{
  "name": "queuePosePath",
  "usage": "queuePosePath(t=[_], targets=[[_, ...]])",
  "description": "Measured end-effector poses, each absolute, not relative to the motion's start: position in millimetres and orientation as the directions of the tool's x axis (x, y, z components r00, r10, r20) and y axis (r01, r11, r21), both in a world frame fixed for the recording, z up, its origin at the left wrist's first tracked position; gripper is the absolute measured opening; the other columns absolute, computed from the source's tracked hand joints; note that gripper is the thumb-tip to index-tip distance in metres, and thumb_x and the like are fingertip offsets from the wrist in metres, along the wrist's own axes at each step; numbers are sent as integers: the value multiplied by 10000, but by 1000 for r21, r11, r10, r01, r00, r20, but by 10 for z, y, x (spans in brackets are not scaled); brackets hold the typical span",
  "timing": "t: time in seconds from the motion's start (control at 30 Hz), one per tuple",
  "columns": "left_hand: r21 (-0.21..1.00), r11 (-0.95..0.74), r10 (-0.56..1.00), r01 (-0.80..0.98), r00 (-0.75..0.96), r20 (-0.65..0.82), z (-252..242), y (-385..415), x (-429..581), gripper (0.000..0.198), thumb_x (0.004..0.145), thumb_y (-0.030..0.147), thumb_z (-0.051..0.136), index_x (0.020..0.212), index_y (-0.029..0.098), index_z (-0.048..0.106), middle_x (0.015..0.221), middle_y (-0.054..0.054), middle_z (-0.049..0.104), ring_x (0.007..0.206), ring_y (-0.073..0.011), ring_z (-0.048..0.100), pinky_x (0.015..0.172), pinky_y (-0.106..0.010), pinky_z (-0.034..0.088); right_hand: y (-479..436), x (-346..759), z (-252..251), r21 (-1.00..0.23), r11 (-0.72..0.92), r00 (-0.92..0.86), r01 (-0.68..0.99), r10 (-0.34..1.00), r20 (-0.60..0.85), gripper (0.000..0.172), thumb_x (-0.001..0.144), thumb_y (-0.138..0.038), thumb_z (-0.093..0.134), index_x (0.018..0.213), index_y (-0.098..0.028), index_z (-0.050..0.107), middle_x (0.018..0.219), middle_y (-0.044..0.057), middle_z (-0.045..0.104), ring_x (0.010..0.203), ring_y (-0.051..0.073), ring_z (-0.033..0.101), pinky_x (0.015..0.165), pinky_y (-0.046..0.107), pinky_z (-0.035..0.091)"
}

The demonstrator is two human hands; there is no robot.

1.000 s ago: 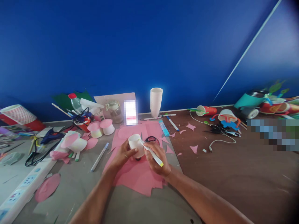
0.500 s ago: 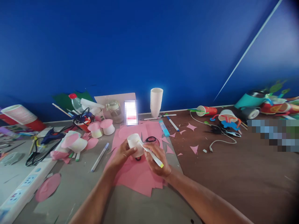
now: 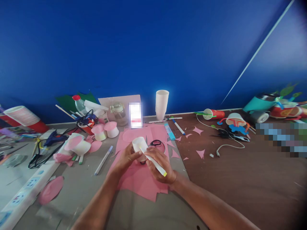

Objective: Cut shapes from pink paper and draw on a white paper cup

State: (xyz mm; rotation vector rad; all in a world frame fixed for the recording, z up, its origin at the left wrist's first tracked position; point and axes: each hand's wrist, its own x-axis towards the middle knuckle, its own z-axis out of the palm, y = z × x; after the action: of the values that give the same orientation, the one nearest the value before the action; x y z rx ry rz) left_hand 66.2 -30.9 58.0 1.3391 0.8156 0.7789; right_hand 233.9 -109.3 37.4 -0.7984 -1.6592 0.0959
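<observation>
My left hand (image 3: 127, 158) is closed around the side of a white paper cup (image 3: 138, 143), held tilted above the pink paper (image 3: 141, 183). In my right hand (image 3: 160, 164) is a white marker with a yellow end (image 3: 157, 165), gripped like a pen. Its tip end meets the cup's side, where a small yellow mark shows. Scissors with dark handles (image 3: 156, 142) lie on the paper just behind my right hand, partly hidden by the cup and hand. A capped marker (image 3: 103, 160) rests left of the paper.
A stack of white cups (image 3: 161, 104) stands by the blue wall, right of a bright blurred screen (image 3: 135, 115). Pink-topped cups (image 3: 111, 129) and a power strip (image 3: 26, 188) are at left. Pink scraps (image 3: 200, 154), a white cable (image 3: 230, 146) and a red cup (image 3: 217, 114) lie right.
The marker's tip end has shifted slightly left and down across the cup's side, with my right hand moving along. The whole view has shifted slightly.
</observation>
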Motion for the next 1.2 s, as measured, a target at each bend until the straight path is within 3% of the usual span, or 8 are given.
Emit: queuePosePath(t=[0.67, 1.03, 1.2], targets=[[996, 76, 868, -44, 495, -44, 518, -266, 645, 652, 650, 498, 888, 1145, 138, 662, 982, -90, 722, 897, -254, 647, 782, -325, 500, -1105, 2354, 421, -578, 685, 110, 444, 598, 794, 242, 997, -188, 477, 1187, -265, 605, 966, 71, 736, 839, 228, 737, 760, 346, 634], [998, 60, 857, 31, 511, -68, 573, -303, 645, 622, 696, 478, 855, 1174, 142, 640, 961, -66, 710, 887, -236, 635, 772, -303, 498, -1102, 2331, 436, -542, 725, 49, 425, 580, 813, 316, 956, -154, 516, 1236, -274, 599, 977, 56, 752, 900, 241, 732, 798, 393, 623], [997, 73, 850, -2, 523, -61, 538, -284, 645, 608, 679, 489, 859, 1140, 154, 647, 973, -66, 710, 878, -241, 642, 771, -323, 516, -1097, 2349, 417, -590, 681, 101, 434, 614, 783, 290, 960, -160, 504, 1202, -280, 610, 967, 39, 742, 813, 208, 727, 744, 347, 620]])
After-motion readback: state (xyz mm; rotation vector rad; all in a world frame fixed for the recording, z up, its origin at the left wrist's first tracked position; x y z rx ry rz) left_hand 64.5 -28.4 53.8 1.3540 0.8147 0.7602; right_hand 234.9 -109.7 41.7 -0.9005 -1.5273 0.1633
